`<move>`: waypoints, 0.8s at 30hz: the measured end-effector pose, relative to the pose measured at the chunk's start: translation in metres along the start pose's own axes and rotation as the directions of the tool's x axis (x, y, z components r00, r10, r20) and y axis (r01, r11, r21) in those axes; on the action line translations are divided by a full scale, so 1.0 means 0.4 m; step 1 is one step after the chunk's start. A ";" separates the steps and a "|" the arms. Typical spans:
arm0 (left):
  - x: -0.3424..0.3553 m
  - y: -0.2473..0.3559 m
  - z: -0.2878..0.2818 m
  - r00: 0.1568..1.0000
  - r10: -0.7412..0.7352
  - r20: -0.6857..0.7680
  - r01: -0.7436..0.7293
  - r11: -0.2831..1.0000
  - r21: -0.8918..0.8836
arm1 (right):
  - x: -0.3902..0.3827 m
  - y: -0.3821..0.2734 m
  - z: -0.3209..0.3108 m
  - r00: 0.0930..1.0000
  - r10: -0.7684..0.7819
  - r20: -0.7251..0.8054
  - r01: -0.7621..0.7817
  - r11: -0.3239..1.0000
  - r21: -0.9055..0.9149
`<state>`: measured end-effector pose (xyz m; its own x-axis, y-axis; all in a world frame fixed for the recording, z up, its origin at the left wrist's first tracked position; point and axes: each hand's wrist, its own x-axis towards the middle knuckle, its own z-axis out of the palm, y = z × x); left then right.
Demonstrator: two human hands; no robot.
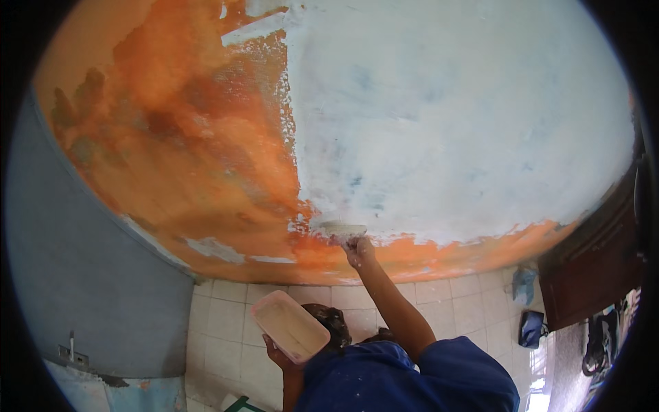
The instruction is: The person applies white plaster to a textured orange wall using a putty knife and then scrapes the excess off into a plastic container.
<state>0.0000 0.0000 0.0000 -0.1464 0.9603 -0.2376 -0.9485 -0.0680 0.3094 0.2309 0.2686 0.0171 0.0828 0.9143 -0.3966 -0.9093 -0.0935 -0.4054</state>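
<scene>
My right hand (359, 253) is closed around a wide, flat putty knife (343, 228) smeared with pale paste. Its blade rests against the wall, near the lower left corner of a large white coated area (453, 130). To the left and below that area, the wall is bare orange (199, 158), patchy and stained. Down at my left side, my left hand (276, 355) grips a pinkish rectangular tub (312, 352) from its outer edge, most of its fingers hidden beneath. Cream-coloured paste (290, 327) lies inside the tub, whose open side faces up.
A grey wall (96, 226) meets the orange one at the left, with a socket box (73, 356) low on it. Pale tiles (220, 316) cover the floor. At the right are a dark brown wooden piece (590, 275), a blue bag (524, 285) and a dark blue item (530, 329).
</scene>
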 end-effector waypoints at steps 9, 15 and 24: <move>-0.028 0.033 0.043 0.999 -0.035 -0.006 0.034 0.991 -0.130 | -0.142 -0.033 0.162 0.986 -0.101 0.129 0.104 0.994 -0.015; -0.011 0.019 0.047 0.999 -0.038 -0.021 0.035 0.991 -0.130 | -0.330 -0.093 0.217 0.983 -0.115 0.142 0.122 0.992 -0.043; 0.024 0.014 0.006 1.000 -0.020 0.019 0.020 1.000 0.007 | -0.225 -0.204 0.141 0.975 -0.224 0.010 0.224 0.969 -0.107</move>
<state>-0.0059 0.0093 0.0015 -0.1222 0.9664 -0.2261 -0.9491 -0.0472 0.3115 0.2745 0.2162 0.1324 0.2802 0.9160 -0.2871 -0.8185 0.0718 -0.5700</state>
